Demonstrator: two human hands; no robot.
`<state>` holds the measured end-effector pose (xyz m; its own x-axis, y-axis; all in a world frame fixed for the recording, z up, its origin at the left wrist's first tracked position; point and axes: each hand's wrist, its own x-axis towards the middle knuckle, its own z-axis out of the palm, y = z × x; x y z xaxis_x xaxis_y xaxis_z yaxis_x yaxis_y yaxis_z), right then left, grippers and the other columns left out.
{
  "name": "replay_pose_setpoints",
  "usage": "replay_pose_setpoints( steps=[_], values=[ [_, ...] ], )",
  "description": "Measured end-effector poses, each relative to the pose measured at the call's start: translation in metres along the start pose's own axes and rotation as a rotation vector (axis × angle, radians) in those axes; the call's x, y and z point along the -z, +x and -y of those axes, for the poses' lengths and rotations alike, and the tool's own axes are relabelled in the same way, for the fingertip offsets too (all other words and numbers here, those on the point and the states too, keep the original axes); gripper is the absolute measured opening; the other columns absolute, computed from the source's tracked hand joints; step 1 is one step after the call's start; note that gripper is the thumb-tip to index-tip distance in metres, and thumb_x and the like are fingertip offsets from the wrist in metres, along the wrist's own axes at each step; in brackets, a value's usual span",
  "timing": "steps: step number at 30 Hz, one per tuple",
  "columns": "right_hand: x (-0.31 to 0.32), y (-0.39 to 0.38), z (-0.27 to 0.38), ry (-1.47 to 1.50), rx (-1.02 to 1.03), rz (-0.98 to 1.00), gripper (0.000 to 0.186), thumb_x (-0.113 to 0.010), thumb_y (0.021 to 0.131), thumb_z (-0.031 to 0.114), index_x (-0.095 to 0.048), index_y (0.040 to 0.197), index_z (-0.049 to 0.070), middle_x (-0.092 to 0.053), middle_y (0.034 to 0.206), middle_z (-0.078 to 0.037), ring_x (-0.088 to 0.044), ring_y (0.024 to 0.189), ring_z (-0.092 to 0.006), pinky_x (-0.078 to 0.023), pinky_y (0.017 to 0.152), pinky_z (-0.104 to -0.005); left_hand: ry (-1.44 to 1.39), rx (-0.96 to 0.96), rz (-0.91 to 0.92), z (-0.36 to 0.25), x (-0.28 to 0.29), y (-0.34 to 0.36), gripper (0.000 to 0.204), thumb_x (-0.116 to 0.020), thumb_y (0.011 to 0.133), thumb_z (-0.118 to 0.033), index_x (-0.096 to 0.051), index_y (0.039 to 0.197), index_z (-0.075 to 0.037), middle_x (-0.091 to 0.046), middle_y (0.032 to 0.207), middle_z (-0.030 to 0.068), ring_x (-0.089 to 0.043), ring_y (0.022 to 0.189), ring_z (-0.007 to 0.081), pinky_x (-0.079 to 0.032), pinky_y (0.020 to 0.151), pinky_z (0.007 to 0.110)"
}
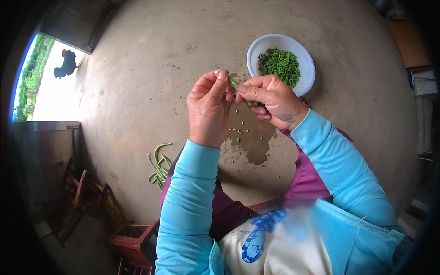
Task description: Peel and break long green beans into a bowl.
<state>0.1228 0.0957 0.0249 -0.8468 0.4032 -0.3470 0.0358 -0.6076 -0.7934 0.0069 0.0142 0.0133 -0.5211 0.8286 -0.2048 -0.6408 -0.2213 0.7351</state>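
Observation:
Between my hands, above the floor, is a green bean [233,83]. My left hand [208,101] pinches its upper end with thumb and index finger. My right hand [270,101] grips the bean just beside it, thumb across it, fingers curled. Beyond my right hand a white bowl [307,59] holds many cut green pieces [279,64]. Small pale and green bits [238,130] lie on a wet patch of floor below my hands. A bunch of long green beans [158,169] lies on the floor by my left leg.
The concrete floor [151,68] surrounds me. An open doorway at far left shows a black chicken [66,63] outside on pale ground. Red wooden chairs [82,197] stand at lower left, near a metal door [46,137]. Brown furniture [403,41] lines the right edge.

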Motion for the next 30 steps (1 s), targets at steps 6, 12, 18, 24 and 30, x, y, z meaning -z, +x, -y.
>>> replay_pose_setpoints(
  steps=[6,12,18,24,30],
  values=[
    [0.006,0.001,0.005,-0.580,0.534,-0.122,0.013,-0.059,0.077,0.010,-0.059,0.070,-0.001,-0.055,0.060,-0.003,-0.044,0.046,-0.0065,-0.033,0.039,-0.0215,0.082,0.104,0.011,-0.003,0.001,-0.002,0.007,-0.048,0.086,-0.007,-0.052,0.089,-0.001,-0.053,0.072,0.0023,-0.051,0.064,0.0093,-0.044,0.058,0.022],
    [0.000,-0.003,0.003,-0.888,0.978,-0.151,0.005,-0.060,0.070,0.000,-0.057,0.067,-0.003,-0.053,0.058,-0.008,-0.047,0.048,-0.0158,-0.037,0.043,-0.0282,-0.221,0.413,-0.096,0.005,0.008,0.005,0.006,-0.045,0.087,-0.005,-0.050,0.087,-0.002,-0.053,0.074,0.0028,-0.051,0.064,0.0103,-0.044,0.058,0.022],
    [0.010,-0.013,0.026,-0.822,0.795,-0.233,0.012,-0.057,0.076,0.007,-0.056,0.067,0.000,-0.051,0.056,-0.003,-0.046,0.048,-0.0096,-0.035,0.041,-0.0235,-0.095,0.223,-0.105,0.000,0.007,0.005,0.006,-0.048,0.086,-0.006,-0.052,0.089,-0.002,-0.053,0.074,0.0021,-0.051,0.063,0.0094,-0.043,0.058,0.022],
    [0.010,0.000,0.006,-0.161,0.074,-0.090,0.016,-0.056,0.082,0.020,-0.054,0.080,0.004,-0.048,0.060,0.001,-0.038,0.045,-0.0032,-0.029,0.037,-0.0165,0.017,0.144,0.013,0.005,0.001,-0.002,0.007,-0.052,0.084,-0.007,-0.054,0.087,-0.002,-0.054,0.074,0.0016,-0.051,0.063,0.0091,-0.042,0.059,0.022],
    [0.014,-0.004,0.002,0.220,-0.021,0.093,0.013,-0.053,0.084,0.015,-0.055,0.083,0.002,-0.055,0.071,-0.004,-0.040,0.047,-0.0042,-0.030,0.038,-0.0158,-0.104,0.246,0.146,0.006,0.003,0.001,0.006,-0.055,0.082,-0.008,-0.056,0.084,-0.002,-0.055,0.072,0.0026,-0.051,0.062,0.0096,-0.042,0.059,0.022]
  ],
)
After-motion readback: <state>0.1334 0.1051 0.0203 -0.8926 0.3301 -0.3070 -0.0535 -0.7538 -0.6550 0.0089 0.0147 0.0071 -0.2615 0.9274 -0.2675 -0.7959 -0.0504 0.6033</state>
